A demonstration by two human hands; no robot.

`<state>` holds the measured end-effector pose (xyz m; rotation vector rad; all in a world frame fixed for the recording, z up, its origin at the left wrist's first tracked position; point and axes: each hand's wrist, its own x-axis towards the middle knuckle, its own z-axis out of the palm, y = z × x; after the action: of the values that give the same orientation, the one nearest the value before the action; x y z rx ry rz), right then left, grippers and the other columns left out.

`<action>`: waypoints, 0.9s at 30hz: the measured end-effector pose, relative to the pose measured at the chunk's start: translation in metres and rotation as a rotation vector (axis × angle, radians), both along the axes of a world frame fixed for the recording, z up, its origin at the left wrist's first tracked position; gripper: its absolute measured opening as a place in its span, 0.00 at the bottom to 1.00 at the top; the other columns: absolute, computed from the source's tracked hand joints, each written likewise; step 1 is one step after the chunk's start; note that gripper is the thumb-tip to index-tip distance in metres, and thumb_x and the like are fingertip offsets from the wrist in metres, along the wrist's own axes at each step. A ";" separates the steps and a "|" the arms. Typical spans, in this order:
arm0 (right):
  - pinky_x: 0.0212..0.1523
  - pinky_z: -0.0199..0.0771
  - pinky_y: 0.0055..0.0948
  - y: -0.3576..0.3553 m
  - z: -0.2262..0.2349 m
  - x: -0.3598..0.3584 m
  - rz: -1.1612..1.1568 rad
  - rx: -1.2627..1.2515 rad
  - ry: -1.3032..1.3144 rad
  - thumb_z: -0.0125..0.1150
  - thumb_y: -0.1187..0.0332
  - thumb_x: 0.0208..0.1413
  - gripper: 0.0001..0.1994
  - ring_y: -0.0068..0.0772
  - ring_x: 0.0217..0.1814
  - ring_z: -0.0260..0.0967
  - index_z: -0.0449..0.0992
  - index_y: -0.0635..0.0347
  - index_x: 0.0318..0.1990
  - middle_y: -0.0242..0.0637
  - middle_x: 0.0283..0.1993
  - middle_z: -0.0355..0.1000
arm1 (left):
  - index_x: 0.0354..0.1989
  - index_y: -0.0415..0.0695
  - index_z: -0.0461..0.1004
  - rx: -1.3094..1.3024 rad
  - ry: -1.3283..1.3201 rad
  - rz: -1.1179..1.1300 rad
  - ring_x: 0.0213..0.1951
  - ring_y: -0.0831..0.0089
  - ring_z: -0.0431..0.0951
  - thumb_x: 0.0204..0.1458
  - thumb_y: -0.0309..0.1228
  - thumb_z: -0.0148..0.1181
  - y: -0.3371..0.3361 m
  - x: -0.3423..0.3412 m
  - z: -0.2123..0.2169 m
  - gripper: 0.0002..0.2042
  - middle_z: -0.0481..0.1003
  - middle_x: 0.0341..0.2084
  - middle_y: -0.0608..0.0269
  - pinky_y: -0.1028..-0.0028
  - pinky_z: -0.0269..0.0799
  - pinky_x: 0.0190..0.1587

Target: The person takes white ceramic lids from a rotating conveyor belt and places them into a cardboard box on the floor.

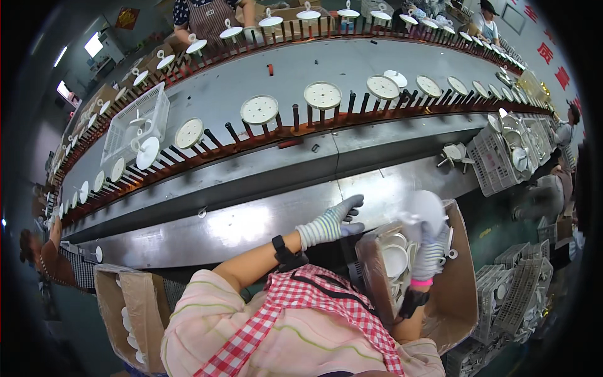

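Observation:
My left hand [333, 223], in a striped grey-white glove, hangs over the near edge of the metal bench [264, 220]. Its thumb and fingers are apart and nothing is in them. At the right, my gloved right hand [432, 251] is closed on a white round disc [422, 210], which is smeared by motion. This hand is above a plastic-lined cardboard box [463, 276] in which several white round parts [396, 259] lie. How the fingers meet the disc is partly hidden.
Beyond the bench runs a conveyor loop with upright dark pegs [296, 117], some carrying white discs [259, 110]. White crates [496, 166] of parts stand at the right. Another lined box [125, 308] is at lower left. Other people [210, 22] work along the line.

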<state>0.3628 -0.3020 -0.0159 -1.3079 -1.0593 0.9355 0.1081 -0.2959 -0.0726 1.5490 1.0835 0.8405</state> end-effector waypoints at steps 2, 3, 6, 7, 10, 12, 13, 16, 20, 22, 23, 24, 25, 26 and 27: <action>0.50 0.70 0.31 -0.007 -0.013 -0.066 0.271 -0.013 0.337 0.58 0.66 0.54 0.28 0.34 0.52 0.65 0.56 0.62 0.61 0.42 0.53 0.64 | 0.61 0.38 0.57 0.041 -0.260 0.025 0.53 0.63 0.69 0.51 0.36 0.60 0.009 -0.015 0.018 0.30 0.67 0.53 0.51 0.67 0.65 0.56; 0.51 0.69 0.31 -0.005 -0.013 -0.102 0.358 -0.025 0.483 0.57 0.67 0.53 0.30 0.35 0.53 0.64 0.55 0.61 0.62 0.43 0.55 0.63 | 0.60 0.38 0.59 -0.112 -0.357 0.030 0.51 0.67 0.70 0.51 0.38 0.60 0.010 -0.032 0.025 0.30 0.69 0.51 0.54 0.70 0.65 0.55; 0.57 0.62 0.36 0.037 -0.014 -0.168 0.291 0.371 -0.328 0.59 0.65 0.47 0.33 0.42 0.55 0.64 0.57 0.61 0.62 0.49 0.56 0.61 | 0.59 0.37 0.60 -0.084 -0.544 0.241 0.49 0.71 0.70 0.52 0.39 0.60 0.029 -0.088 0.034 0.29 0.70 0.48 0.57 0.72 0.66 0.53; 0.57 0.62 0.38 0.050 -0.018 -0.179 0.389 0.446 -0.377 0.59 0.65 0.47 0.29 0.46 0.55 0.64 0.62 0.61 0.59 0.51 0.56 0.61 | 0.58 0.37 0.60 -0.092 -0.633 0.277 0.48 0.73 0.70 0.51 0.39 0.60 0.032 -0.102 0.034 0.29 0.71 0.46 0.58 0.74 0.66 0.52; 0.56 0.63 0.42 0.103 -0.017 -0.230 0.568 0.607 -0.577 0.59 0.62 0.48 0.20 0.54 0.55 0.63 0.74 0.57 0.50 0.54 0.56 0.63 | 0.58 0.36 0.60 0.084 -0.522 0.311 0.49 0.73 0.69 0.49 0.43 0.62 0.052 -0.134 0.043 0.32 0.70 0.47 0.58 0.74 0.66 0.53; 0.54 0.64 0.44 0.124 0.011 -0.271 0.508 0.705 -0.755 0.59 0.59 0.48 0.18 0.52 0.55 0.63 0.76 0.49 0.48 0.48 0.57 0.64 | 0.59 0.38 0.60 0.195 -0.641 0.372 0.50 0.72 0.69 0.49 0.47 0.61 0.080 -0.169 0.032 0.33 0.69 0.50 0.59 0.75 0.64 0.54; 0.54 0.63 0.44 0.147 0.002 -0.281 0.484 0.816 -0.771 0.59 0.57 0.48 0.18 0.51 0.55 0.62 0.76 0.47 0.48 0.44 0.56 0.65 | 0.59 0.38 0.60 0.133 -0.383 0.415 0.52 0.70 0.68 0.51 0.49 0.58 0.099 -0.188 0.041 0.33 0.68 0.50 0.58 0.73 0.64 0.55; 0.54 0.63 0.45 0.203 -0.005 -0.330 0.364 0.728 -0.860 0.59 0.54 0.47 0.18 0.51 0.56 0.61 0.77 0.46 0.46 0.44 0.57 0.65 | 0.58 0.41 0.63 0.178 -0.080 0.716 0.55 0.57 0.68 0.56 0.51 0.46 0.142 -0.244 0.047 0.29 0.70 0.51 0.46 0.69 0.62 0.56; 0.55 0.64 0.44 0.242 -0.014 -0.386 0.313 0.379 -0.983 0.58 0.51 0.48 0.25 0.51 0.55 0.63 0.72 0.51 0.52 0.44 0.54 0.67 | 0.53 0.39 0.67 0.181 0.021 0.805 0.47 0.58 0.69 0.56 0.52 0.44 0.187 -0.286 0.038 0.28 0.72 0.45 0.47 0.66 0.64 0.52; 0.55 0.64 0.44 0.247 -0.018 -0.402 0.337 0.202 -0.965 0.57 0.50 0.48 0.27 0.50 0.55 0.63 0.69 0.54 0.54 0.44 0.54 0.68 | 0.51 0.36 0.69 0.122 0.171 0.767 0.40 0.64 0.72 0.56 0.52 0.44 0.209 -0.295 0.031 0.28 0.74 0.39 0.51 0.67 0.66 0.47; 0.56 0.63 0.43 0.251 -0.021 -0.408 0.373 0.217 -1.021 0.56 0.49 0.49 0.28 0.50 0.55 0.63 0.67 0.55 0.55 0.44 0.53 0.68 | 0.49 0.35 0.70 0.000 0.189 0.667 0.40 0.64 0.72 0.56 0.52 0.43 0.224 -0.301 0.026 0.29 0.74 0.37 0.50 0.67 0.67 0.46; 0.57 0.62 0.42 0.253 -0.021 -0.409 0.398 0.233 -1.077 0.54 0.49 0.50 0.29 0.50 0.56 0.63 0.66 0.57 0.55 0.44 0.53 0.68 | 0.47 0.35 0.71 -0.113 0.206 0.557 0.39 0.63 0.73 0.56 0.53 0.42 0.241 -0.303 0.023 0.29 0.75 0.36 0.50 0.66 0.68 0.45; 0.59 0.60 0.41 0.247 -0.015 -0.426 0.468 0.278 -1.134 0.52 0.52 0.52 0.26 0.52 0.56 0.62 0.66 0.57 0.55 0.45 0.54 0.68 | 0.43 0.34 0.72 -0.098 0.119 0.606 0.37 0.62 0.74 0.54 0.53 0.42 0.254 -0.327 0.000 0.30 0.75 0.32 0.48 0.64 0.69 0.43; 0.59 0.60 0.41 0.247 -0.021 -0.426 0.469 0.278 -1.138 0.52 0.52 0.52 0.26 0.52 0.56 0.62 0.66 0.57 0.55 0.45 0.54 0.68 | 0.43 0.34 0.72 -0.099 0.116 0.607 0.37 0.62 0.74 0.54 0.53 0.42 0.263 -0.332 -0.008 0.30 0.75 0.32 0.48 0.64 0.69 0.43; 0.59 0.60 0.41 0.245 -0.030 -0.424 0.530 0.435 -1.056 0.51 0.55 0.52 0.25 0.53 0.57 0.61 0.65 0.56 0.56 0.45 0.54 0.68 | 0.44 0.34 0.72 -0.237 0.133 0.655 0.35 0.62 0.75 0.54 0.53 0.44 0.268 -0.337 -0.012 0.29 0.75 0.32 0.49 0.64 0.70 0.41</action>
<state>-0.0611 -0.0572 -0.0456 -1.1402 -2.3544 0.2625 -0.2290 -0.0278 -0.0844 1.0631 1.7670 0.9992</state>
